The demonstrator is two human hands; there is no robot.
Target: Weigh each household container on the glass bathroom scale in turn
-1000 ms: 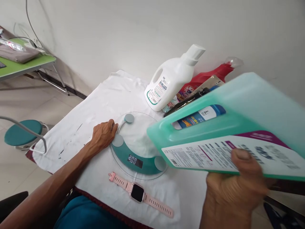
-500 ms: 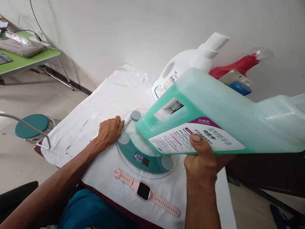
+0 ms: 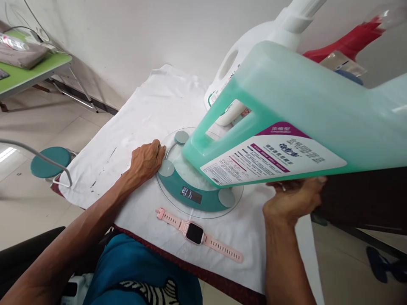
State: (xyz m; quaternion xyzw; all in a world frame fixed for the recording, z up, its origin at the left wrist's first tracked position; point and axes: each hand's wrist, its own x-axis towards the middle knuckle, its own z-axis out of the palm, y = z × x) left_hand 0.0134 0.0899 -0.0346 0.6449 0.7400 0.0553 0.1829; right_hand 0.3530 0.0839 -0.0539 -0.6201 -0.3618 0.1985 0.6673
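Observation:
A large bottle of green liquid (image 3: 305,114), its white label edged in purple, rests its base on a round glass scale (image 3: 178,197) with a teal band. Lit digits show on the scale's dark display (image 3: 191,195), but I cannot read them surely. At the scale's left rim, my left hand (image 3: 146,161) is closed with its fingers curled on the edge. My right hand (image 3: 294,201) is beside the bottle's lower side, fingers apart and partly hidden by it; whether it still touches the bottle I cannot tell. A pink smartwatch (image 3: 194,233) lies before the scale.
Behind the green bottle stand a white detergent bottle (image 3: 254,46) and a red bottle (image 3: 349,40). A white cloth (image 3: 127,140) covers the table. To the left are a teal stool (image 3: 51,162) and a green table (image 3: 54,67).
My right hand has let go of the bottle's label side and moved to the right, under its edge. The scale's display has changed from zeros to another reading. The view has shifted slightly.

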